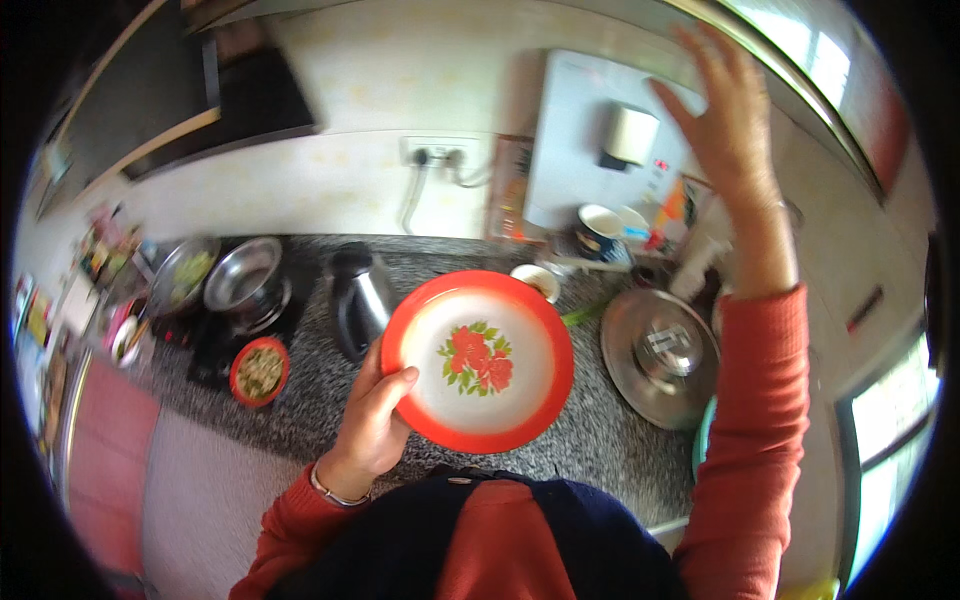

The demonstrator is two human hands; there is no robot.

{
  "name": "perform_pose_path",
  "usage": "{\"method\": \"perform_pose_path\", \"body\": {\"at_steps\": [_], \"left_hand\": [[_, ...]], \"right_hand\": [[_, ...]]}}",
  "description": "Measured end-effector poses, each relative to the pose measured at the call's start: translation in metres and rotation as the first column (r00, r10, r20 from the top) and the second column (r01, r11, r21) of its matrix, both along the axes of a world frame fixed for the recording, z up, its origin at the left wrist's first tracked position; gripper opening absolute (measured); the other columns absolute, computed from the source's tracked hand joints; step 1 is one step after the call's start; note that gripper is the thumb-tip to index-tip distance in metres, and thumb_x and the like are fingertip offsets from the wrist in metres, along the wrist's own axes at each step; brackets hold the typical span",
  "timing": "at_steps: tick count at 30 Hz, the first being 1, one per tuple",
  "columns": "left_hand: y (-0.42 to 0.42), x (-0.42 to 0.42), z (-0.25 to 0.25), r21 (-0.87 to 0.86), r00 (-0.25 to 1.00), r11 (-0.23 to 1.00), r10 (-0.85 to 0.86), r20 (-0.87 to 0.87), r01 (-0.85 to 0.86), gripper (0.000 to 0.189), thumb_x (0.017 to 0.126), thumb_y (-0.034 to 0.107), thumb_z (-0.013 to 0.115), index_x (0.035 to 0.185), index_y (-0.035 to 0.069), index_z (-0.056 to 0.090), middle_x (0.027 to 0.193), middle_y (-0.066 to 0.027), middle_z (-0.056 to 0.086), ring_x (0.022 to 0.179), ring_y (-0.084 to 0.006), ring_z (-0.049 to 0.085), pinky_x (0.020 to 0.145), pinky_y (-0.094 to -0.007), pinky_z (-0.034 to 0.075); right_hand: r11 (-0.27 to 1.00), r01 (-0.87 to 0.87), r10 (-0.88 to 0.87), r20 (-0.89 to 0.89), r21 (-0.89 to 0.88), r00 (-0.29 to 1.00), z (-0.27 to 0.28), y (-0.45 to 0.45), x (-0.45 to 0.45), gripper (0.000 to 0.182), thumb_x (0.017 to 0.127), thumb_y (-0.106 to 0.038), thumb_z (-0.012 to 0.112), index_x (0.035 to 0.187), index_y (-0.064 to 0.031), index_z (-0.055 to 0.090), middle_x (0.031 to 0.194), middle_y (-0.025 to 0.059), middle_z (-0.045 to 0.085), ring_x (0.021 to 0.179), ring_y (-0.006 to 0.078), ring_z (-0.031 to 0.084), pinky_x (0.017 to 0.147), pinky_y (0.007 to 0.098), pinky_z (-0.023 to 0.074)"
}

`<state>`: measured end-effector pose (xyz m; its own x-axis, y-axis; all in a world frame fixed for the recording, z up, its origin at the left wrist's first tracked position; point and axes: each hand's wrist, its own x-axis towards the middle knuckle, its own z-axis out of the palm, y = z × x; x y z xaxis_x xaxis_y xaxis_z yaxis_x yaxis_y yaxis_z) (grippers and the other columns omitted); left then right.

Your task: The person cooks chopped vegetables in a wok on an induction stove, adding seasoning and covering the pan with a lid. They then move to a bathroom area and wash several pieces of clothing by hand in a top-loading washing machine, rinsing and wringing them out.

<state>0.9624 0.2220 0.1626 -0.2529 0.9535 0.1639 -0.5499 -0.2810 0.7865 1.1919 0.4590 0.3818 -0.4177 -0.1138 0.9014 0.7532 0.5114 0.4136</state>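
My left hand [373,420] grips the rim of a red-edged enamel plate [480,409], thumb on top. The plate carries a red flower print with green leaves at its centre and has nothing on it. It is held above a speckled granite counter [592,465]. Raised high at the upper right, my right hand [727,120] has its fingers spread and holds nothing. It is near the wall cabinet's lower edge [802,82], in front of a white wall-mounted panel [577,90]; whether it touches anything cannot be told.
An electric kettle [360,300] stands left of the plate. Further left are a steel bowl [244,274], a pan of greens [184,274] and a red-rimmed bowl of food [260,373]. To the right lies a large metal lid [660,360]. Cups [596,225] stand by the wall.
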Motion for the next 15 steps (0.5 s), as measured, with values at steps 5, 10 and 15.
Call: {"method": "perform_pose_path", "body": {"at_steps": [5, 10, 15], "left_hand": [[0.031, 0.010, -0.025, -0.140, 0.973, 0.963, -0.230, 0.008, 0.229, 0.052, 0.087, 0.003, 0.051, 0.136, 0.002, 0.035, 0.129, -0.0106, 0.049, 0.120, -0.0205, 0.047, 0.100, -0.0361, 0.041], [0.072, 0.055, -0.065, -0.257, 0.774, 0.756, -0.632, -0.047, 0.601, 0.049, 0.088, 0.002, 0.049, 0.135, 0.003, 0.036, 0.130, -0.0121, 0.048, 0.117, -0.0232, 0.050, 0.098, -0.0384, 0.043], [0.075, 0.144, -0.114, -0.379, 0.413, 0.380, -0.911, 0.005, 0.844, 0.051, 0.089, 0.004, 0.049, 0.137, 0.002, 0.033, 0.132, -0.0133, 0.046, 0.119, -0.0252, 0.049, 0.098, -0.0410, 0.044]], "right_hand": [[0.813, -0.273, 0.204, -0.189, -0.514, 0.961, -0.174, -0.086, 0.028, 0.051, 0.069, -0.010, 0.075, 0.116, -0.0067, 0.054, 0.113, 0.0141, 0.056, 0.109, 0.0330, 0.052, 0.093, 0.0432, 0.0440], [0.665, -0.123, -0.313, -0.424, -0.737, 0.850, -0.338, -0.177, 0.119, 0.015, 0.073, -0.010, 0.069, 0.084, -0.0084, 0.058, 0.084, 0.0092, 0.055, 0.079, 0.0296, 0.057, 0.067, 0.0393, 0.0466], [0.462, 0.005, -0.793, -0.410, -0.887, 0.450, -0.420, -0.324, 0.186, 0.010, 0.079, -0.011, 0.069, 0.084, -0.0074, 0.061, 0.081, 0.0090, 0.056, 0.070, 0.0272, 0.059, 0.061, 0.0354, 0.0491]]}}
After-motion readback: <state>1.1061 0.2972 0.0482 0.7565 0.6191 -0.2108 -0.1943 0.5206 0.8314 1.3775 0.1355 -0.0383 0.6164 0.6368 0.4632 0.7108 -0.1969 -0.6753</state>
